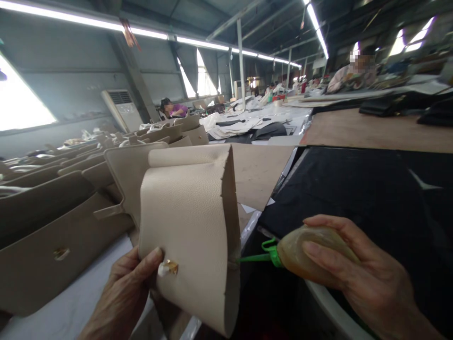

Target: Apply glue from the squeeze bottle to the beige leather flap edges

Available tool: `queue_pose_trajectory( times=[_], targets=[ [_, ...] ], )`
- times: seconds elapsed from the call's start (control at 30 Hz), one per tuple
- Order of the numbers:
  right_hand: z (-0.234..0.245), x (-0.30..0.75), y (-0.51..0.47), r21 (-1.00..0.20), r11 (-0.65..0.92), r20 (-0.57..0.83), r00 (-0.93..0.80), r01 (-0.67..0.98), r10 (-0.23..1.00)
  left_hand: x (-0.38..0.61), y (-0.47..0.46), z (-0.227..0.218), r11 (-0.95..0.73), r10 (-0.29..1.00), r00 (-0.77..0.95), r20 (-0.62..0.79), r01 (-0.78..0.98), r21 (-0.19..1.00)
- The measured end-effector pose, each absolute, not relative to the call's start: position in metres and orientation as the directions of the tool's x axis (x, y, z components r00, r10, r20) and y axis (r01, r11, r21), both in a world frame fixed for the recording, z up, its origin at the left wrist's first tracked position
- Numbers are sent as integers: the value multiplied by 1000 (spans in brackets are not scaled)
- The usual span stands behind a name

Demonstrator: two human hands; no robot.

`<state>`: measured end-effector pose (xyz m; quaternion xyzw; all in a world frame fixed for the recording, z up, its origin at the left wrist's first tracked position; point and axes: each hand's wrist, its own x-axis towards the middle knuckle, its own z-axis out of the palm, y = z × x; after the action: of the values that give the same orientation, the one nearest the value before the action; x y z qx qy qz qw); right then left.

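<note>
My left hand (130, 283) grips a beige leather bag piece (184, 217) by its lower left side, thumb on the front beside a gold clasp (172, 267) with a bit of white wrapping. The piece stands curved upright, its open side edge turned to the right. In my right hand (364, 274) is a squeeze bottle (311, 250) of amber liquid, fingers wrapped round it. Its green nozzle (256, 258) points left, the tip at the side edge of the bag piece; whether it touches I cannot tell.
Rows of similar beige bag pieces (67, 222) stand at the left. A black sheet (354, 189) covers the table at the right, with brown board (375, 130) behind it. A pale rounded rim (329, 307) shows below the bottle. Two people work farther back.
</note>
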<state>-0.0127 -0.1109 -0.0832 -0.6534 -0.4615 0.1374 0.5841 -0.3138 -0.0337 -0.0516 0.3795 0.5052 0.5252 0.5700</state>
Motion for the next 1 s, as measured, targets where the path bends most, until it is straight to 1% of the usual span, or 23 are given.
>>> queue_pose_trajectory(
  times=[0.07, 0.27, 0.47, 0.53, 0.63, 0.73, 0.87, 1.0],
  targets=[
    [-83, -14, -111, -890, 98, 352, 534, 445, 769, -315, -34, -52, 157, 985, -43, -170, -215, 964],
    [-79, -18, -115, -886, 93, 370, 571, 454, 733, -319, -34, -54, 163, 984, -36, -176, -228, 960],
    [-76, -22, -118, -879, 129, 387, 530, 459, 755, -316, -35, -52, 136, 989, -24, -144, -208, 969],
    [-73, -26, -119, -890, 126, 375, 543, 439, 751, -316, -35, -52, 122, 992, -19, -128, -205, 971],
    [-69, -33, -123, -922, 128, 336, 594, 364, 731, -316, -36, -52, 122, 992, -16, -128, -195, 973],
    [-67, -38, -127, -931, 135, 323, 591, 340, 740, -317, -36, -53, 121, 992, -9, -125, -190, 974],
    [-69, -36, -128, -916, 142, 349, 572, 375, 743, -317, -35, -54, 115, 993, 0, -117, -208, 971],
    [-71, -26, -129, -866, 182, 417, 471, 467, 777, -316, -34, -54, 117, 993, -2, -121, -212, 970]
  ],
)
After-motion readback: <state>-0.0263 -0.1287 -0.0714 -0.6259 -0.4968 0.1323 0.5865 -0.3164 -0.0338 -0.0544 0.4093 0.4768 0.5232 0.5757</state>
